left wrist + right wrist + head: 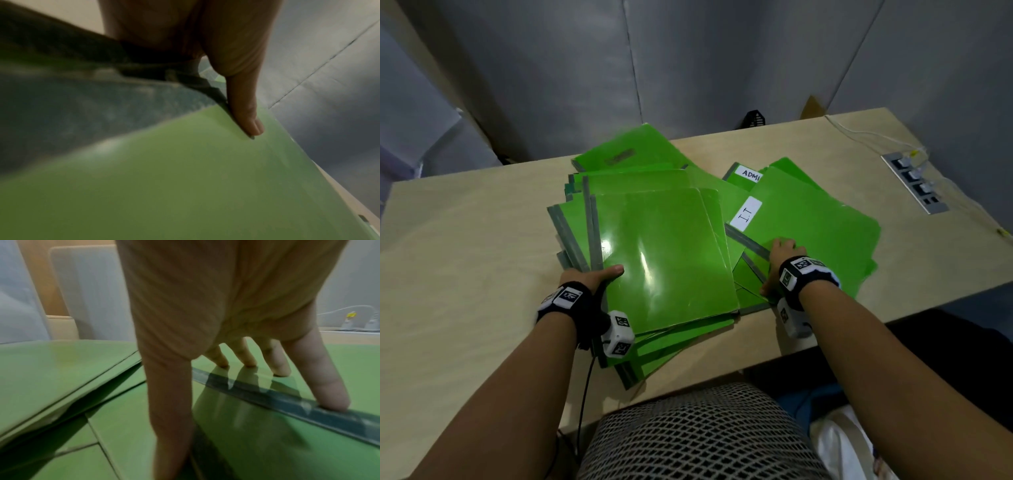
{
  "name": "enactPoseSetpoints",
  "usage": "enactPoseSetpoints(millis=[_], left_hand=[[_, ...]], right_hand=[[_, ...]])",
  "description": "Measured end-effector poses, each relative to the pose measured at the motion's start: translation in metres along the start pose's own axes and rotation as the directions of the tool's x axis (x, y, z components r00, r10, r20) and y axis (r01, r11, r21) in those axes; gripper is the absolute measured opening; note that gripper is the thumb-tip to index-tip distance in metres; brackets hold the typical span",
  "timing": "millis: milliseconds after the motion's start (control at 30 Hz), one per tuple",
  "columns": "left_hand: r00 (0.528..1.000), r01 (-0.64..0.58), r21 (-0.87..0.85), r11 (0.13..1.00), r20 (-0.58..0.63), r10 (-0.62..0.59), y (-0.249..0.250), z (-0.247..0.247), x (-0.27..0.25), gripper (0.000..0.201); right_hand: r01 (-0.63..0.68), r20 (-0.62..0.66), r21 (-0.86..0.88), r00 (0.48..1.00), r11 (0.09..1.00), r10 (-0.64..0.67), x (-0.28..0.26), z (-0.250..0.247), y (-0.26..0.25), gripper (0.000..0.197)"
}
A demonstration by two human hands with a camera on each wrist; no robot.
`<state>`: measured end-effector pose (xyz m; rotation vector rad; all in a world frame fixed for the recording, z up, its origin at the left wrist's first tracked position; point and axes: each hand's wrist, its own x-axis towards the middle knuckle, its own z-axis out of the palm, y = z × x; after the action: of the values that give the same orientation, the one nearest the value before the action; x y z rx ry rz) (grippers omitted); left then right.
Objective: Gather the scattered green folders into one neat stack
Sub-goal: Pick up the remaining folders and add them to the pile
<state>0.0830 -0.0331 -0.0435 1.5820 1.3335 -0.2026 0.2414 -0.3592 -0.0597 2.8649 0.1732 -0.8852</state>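
Several green folders with grey spines lie fanned in a loose pile (664, 246) on a beige desk (465, 257). My left hand (599, 274) grips the pile's left spine edge, thumb (244, 113) pressed on the top cover; its fingers are hidden beneath. To the right lies a folder labelled "I.T" (811, 226), overlapping one labelled "ADMI" (750, 173). My right hand (774, 267) pinches the I.T folder at its near spine edge. Its fingers (320, 378) rest on top along the grey strip, and the thumb (168, 402) reaches down past the edge.
A recessed power strip (914, 183) with plugs and white cables (866, 137) sits at the desk's right. A black object (755, 120) stands behind the desk's far edge. A mesh chair back (688, 435) is at the near edge. Grey partition walls surround the desk.
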Motion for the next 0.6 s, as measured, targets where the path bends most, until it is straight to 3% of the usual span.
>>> enactPoseSetpoints(millis=[100,200,267,367,433,600], left_hand=[[1.0,-0.003,0.002,1.0,0.001,0.003,0.0,-0.001,0.0,0.113],[1.0,-0.009,0.006,1.0,0.01,0.009,0.001,-0.002,-0.001,0.111],[1.0,-0.008,0.007,1.0,0.02,0.008,0.002,-0.002,-0.001,0.11],[0.999,0.015,-0.007,1.0,0.041,-0.015,-0.001,0.0,0.006,0.122],[0.999,0.026,-0.009,1.0,0.044,-0.026,-0.004,0.004,0.011,0.128],[0.996,0.019,0.024,1.0,0.082,-0.021,0.005,0.002,-0.003,0.107]], right_hand=[[0.009,0.0,-0.027,1.0,1.0,-0.009,-0.002,-0.003,-0.006,0.097],[-0.005,-0.048,-0.088,0.999,0.996,0.001,-0.004,0.005,-0.015,0.094],[-0.035,-0.036,-0.025,0.999,0.999,0.034,-0.004,0.007,-0.02,0.09],[-0.055,-0.036,0.121,0.998,0.991,0.06,-0.005,0.002,-0.02,0.068],[-0.057,-0.047,0.125,0.997,0.991,0.063,-0.005,0.001,-0.02,0.056],[-0.11,-0.026,0.098,0.993,0.989,0.113,-0.008,-0.008,-0.023,0.05]])
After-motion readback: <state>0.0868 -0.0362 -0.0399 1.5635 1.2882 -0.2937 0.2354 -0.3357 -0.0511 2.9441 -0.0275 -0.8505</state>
